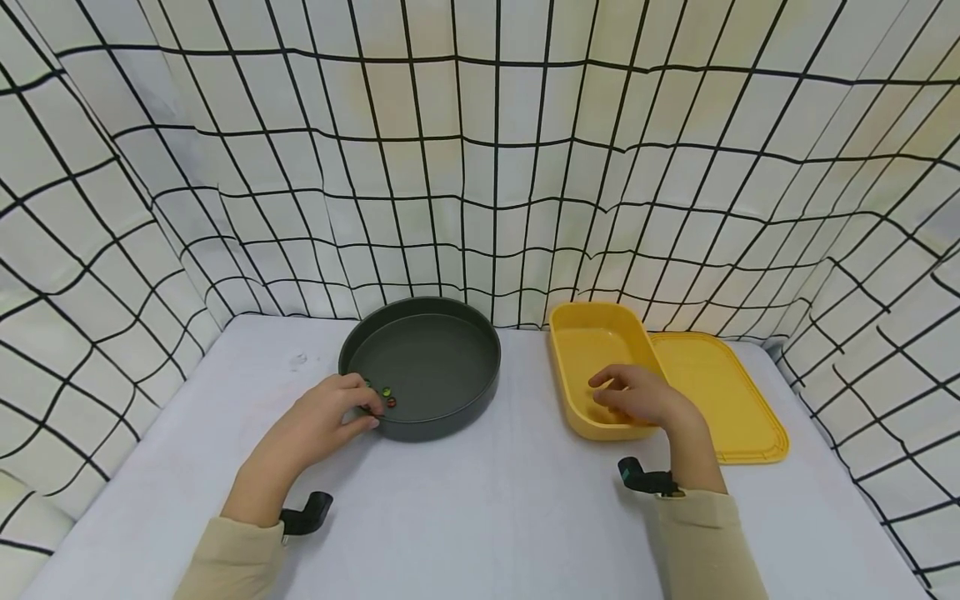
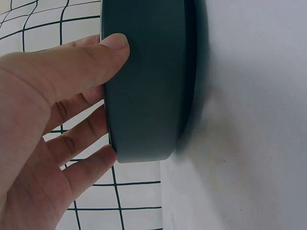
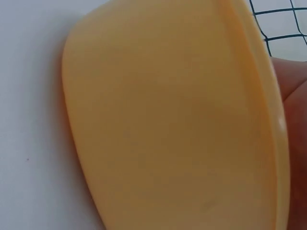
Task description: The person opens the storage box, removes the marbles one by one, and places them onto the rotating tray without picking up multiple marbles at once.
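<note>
In the head view, a dark round pan [image 1: 442,358] stands left of centre. My left hand [image 1: 322,421] holds its near-left rim, thumb on the outer wall and fingers over the inner side; the left wrist view shows the thumb [image 2: 114,43] on that wall. Several small round beads lie in the pan by these fingers, among them a green bead [image 1: 386,392] and a reddish-brown bead [image 1: 391,402]. My right hand [image 1: 637,396] reaches over the near end of a yellow box [image 1: 566,375], fingers loosely bent, nothing visible in them. In the right wrist view the box wall hides the fingers.
A flat yellow lid [image 1: 731,400] lies on the table right of the box. White table cloth [image 1: 480,517] stretches in front of pan and box. White walls with a black grid net [image 1: 495,167] close off the back and both sides.
</note>
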Demonstrator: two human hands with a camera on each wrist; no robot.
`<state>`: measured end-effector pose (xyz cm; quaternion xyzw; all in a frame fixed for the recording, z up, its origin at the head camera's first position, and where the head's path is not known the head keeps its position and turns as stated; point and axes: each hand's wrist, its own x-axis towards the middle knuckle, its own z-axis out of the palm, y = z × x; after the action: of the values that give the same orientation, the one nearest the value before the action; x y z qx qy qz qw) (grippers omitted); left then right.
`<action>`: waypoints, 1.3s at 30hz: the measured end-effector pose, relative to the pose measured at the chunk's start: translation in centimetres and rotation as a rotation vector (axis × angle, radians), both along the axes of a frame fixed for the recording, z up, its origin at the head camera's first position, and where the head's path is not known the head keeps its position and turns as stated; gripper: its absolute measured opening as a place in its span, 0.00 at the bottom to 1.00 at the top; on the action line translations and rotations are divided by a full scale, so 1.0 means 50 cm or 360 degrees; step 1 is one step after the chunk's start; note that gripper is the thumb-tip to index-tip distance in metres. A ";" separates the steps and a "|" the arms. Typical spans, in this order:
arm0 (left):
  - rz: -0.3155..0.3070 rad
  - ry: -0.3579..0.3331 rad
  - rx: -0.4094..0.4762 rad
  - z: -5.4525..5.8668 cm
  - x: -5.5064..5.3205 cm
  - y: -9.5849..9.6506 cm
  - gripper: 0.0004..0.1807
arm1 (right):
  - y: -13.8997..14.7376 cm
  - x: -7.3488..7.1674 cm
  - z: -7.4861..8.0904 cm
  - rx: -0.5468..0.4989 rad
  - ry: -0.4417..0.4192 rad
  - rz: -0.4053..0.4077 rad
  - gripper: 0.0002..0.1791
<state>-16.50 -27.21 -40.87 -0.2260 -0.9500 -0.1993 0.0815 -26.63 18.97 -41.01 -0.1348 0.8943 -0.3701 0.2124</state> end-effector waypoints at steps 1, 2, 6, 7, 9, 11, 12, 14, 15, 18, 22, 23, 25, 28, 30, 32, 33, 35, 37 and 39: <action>0.0000 -0.0001 0.0002 0.000 0.000 0.000 0.10 | -0.001 0.001 -0.001 0.0009 -0.0016 0.0006 0.16; 0.0000 0.0000 0.0003 -0.001 0.000 0.000 0.10 | -0.002 0.002 -0.002 0.0021 -0.0030 0.0012 0.16; -0.0004 0.0005 0.0009 -0.002 0.000 0.001 0.10 | -0.010 0.006 -0.004 0.0055 -0.0070 0.0040 0.15; -0.0005 0.0006 0.0011 -0.001 0.000 0.001 0.10 | -0.013 0.006 -0.004 0.0071 -0.0075 0.0054 0.14; -0.0005 0.0009 0.0011 -0.001 0.000 0.001 0.11 | -0.020 0.007 -0.003 0.0111 -0.0072 0.0094 0.13; -0.0004 0.0008 0.0013 0.000 0.001 0.001 0.11 | -0.027 0.008 -0.002 0.0148 -0.0052 0.0153 0.12; -0.0001 0.0007 0.0014 0.000 0.001 0.001 0.11 | -0.030 0.008 -0.001 0.0161 -0.0035 0.0186 0.12; 0.0000 0.0006 0.0016 0.001 0.001 0.002 0.10 | -0.035 0.008 -0.001 0.0178 0.0001 0.0240 0.11; 0.0001 0.0005 0.0016 0.001 0.001 0.002 0.10 | -0.037 0.008 -0.001 0.0181 0.0017 0.0263 0.11; 0.0000 0.0003 0.0019 0.000 0.000 0.003 0.10 | -0.043 0.007 -0.001 0.0195 0.0041 0.0291 0.11; -0.0004 0.0000 0.0021 0.001 0.000 0.003 0.10 | -0.049 0.007 -0.005 0.0245 0.0042 0.0258 0.09; -0.0003 -0.0001 0.0022 0.002 0.000 0.003 0.10 | -0.051 0.007 -0.006 0.0260 0.0040 0.0240 0.09; -0.0002 -0.0005 0.0022 0.002 0.000 0.003 0.10 | -0.056 0.008 -0.008 0.0284 0.0040 0.0205 0.08; -0.0004 -0.0004 0.0017 0.001 0.000 0.002 0.10 | -0.063 0.010 -0.009 0.0301 0.0034 0.0159 0.10; -0.0003 -0.0002 0.0014 0.000 -0.001 0.002 0.10 | -0.066 0.011 -0.010 0.0314 0.0032 0.0136 0.11; -0.0004 -0.0001 0.0011 -0.001 -0.002 0.002 0.10 | -0.069 0.012 -0.009 0.0322 0.0026 0.0118 0.12; -0.0003 -0.0001 0.0010 -0.001 -0.001 0.002 0.10 | -0.069 0.012 -0.009 0.0327 0.0028 0.0118 0.12; -0.0001 -0.0003 0.0010 0.000 -0.001 0.002 0.10 | -0.069 0.011 -0.009 0.0334 0.0034 0.0118 0.11; 0.0000 -0.0007 0.0012 0.000 0.000 0.002 0.10 | -0.069 0.011 -0.009 0.0327 0.0051 0.0121 0.09; 0.0002 -0.0010 0.0013 0.000 0.000 0.002 0.10 | -0.066 0.009 -0.009 0.0311 0.0074 0.0123 0.08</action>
<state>-16.50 -27.09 -40.87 -0.2246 -0.9496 -0.2037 0.0795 -26.16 15.67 -41.48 -0.1564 0.9249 -0.2695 0.2179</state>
